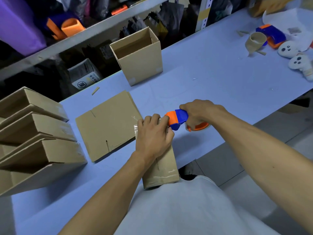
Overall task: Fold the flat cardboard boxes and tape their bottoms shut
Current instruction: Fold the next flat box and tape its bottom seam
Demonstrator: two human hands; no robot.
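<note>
Centre, at table's near edge: box in progress (160, 168), bottom up, clear tape along seam. Left hand (153, 133) curled over far end, pressing tape. Right hand (199, 113) clenched round tape dispenser (179, 118). 9 o'clock: finished boxes (37, 141). 12 o'clock: upright box (140, 56). 10 o'clock: flat cardboard (106, 122) remaining.

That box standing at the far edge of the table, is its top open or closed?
Open. The upright cardboard box shows its bare inner walls, with no flaps folded over the top. Whether anything lies at its bottom cannot be told.

plush ghost toys (295, 55) — purple roll (17, 22), shelf (94, 29)
</note>
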